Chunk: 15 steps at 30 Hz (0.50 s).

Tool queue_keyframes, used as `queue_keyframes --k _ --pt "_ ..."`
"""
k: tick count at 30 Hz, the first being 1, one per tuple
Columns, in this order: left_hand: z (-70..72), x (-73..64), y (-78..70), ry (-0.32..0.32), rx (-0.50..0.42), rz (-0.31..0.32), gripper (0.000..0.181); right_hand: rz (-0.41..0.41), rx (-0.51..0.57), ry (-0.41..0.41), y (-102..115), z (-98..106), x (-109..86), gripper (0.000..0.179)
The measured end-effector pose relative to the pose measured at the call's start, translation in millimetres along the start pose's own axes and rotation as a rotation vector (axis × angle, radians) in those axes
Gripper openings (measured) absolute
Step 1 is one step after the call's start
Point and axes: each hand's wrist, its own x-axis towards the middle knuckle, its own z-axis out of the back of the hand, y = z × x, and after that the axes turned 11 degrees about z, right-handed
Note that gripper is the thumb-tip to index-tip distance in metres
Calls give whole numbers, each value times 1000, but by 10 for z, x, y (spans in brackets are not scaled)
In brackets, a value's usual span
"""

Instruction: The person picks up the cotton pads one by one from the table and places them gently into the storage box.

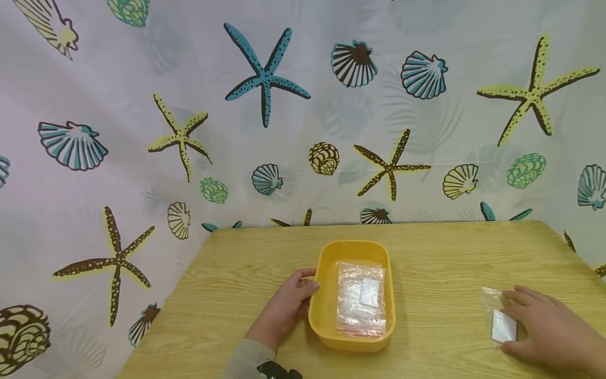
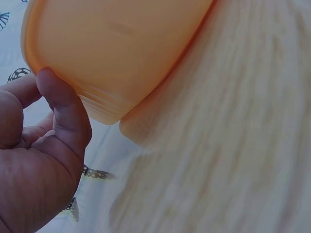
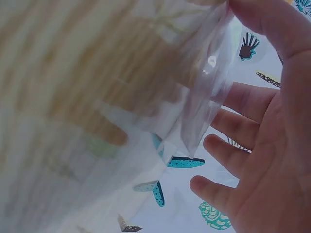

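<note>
A yellow plastic bin (image 1: 318, 321) stands on the wooden table in the head view. My left hand (image 1: 290, 299) pinches its left rim; in the left wrist view the thumb (image 2: 65, 104) bends over the edge of the bin (image 2: 116, 43). Inside lie clear plastic bags (image 1: 347, 300) with a white rectangular piece (image 1: 369, 291) on or in them. Over the table's right side, my right hand (image 1: 544, 326) holds a clear plastic bag (image 1: 490, 297) with a white rectangular piece (image 1: 504, 327) by it. The right wrist view shows the bag (image 3: 204, 102) pinched at its upper edge, with the other fingers spread.
The wood-grain table (image 1: 445, 273) extends on both sides of the bin. A white curtain (image 1: 303, 116) printed with starfish and shells hangs behind the table and along its sides.
</note>
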Motion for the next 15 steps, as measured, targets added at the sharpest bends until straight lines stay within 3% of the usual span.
queue_keyframes --k 10,15 --pt "-5 1 -8 7 4 -8 46 -3 14 -46 -16 -21 3 103" --pt "-4 -4 -8 0 11 -2 46 -23 46 -17 -41 3 24 93"
